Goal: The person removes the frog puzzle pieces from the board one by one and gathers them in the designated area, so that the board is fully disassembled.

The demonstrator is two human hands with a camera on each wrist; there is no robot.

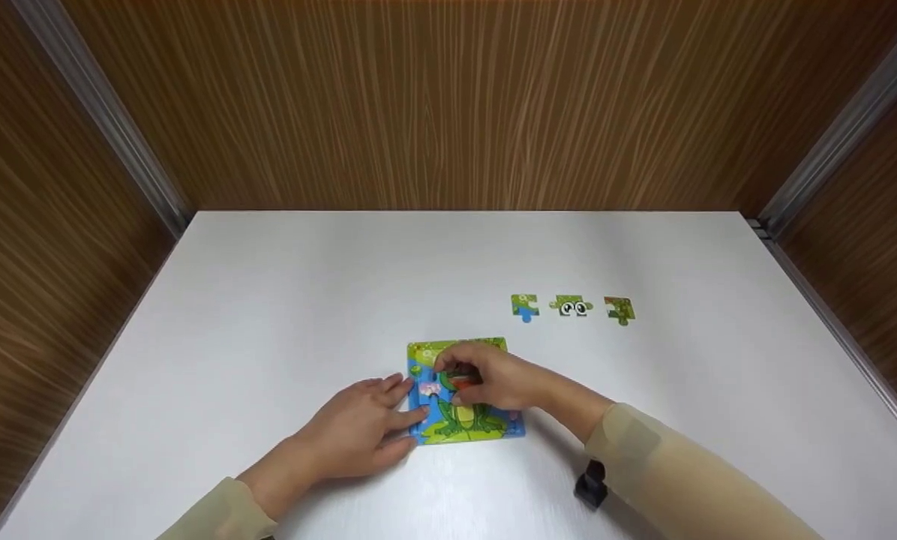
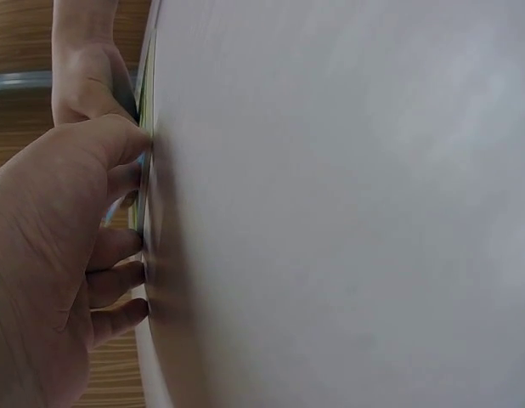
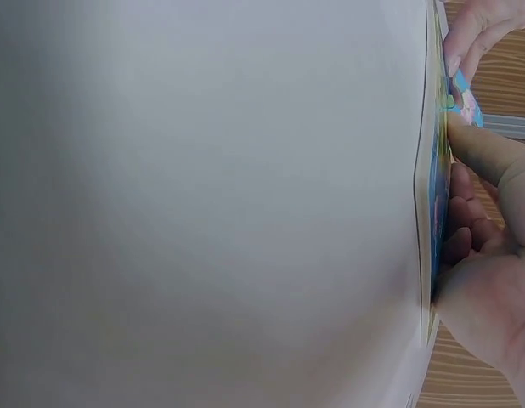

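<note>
A small frog jigsaw puzzle (image 1: 465, 429) lies on the white table in front of me. My right hand (image 1: 493, 379) reaches over it from the right and pinches a blue puzzle piece with a pink flower (image 1: 430, 389) between thumb and fingers. In the right wrist view this flower piece (image 3: 470, 105) stands tilted up from the board. My left hand (image 1: 362, 431) rests at the puzzle's left edge with fingers spread, its index fingertip on the board beside the piece. The right hand hides part of the frog picture.
Beyond the puzzle lie three loose pieces in a row: a green and blue piece (image 1: 524, 307), a piece with frog eyes (image 1: 572, 307) and a green and brown piece (image 1: 620, 309). A small black object (image 1: 590, 487) is by the right sleeve. Wood-grain panels (image 1: 448, 105) enclose the table.
</note>
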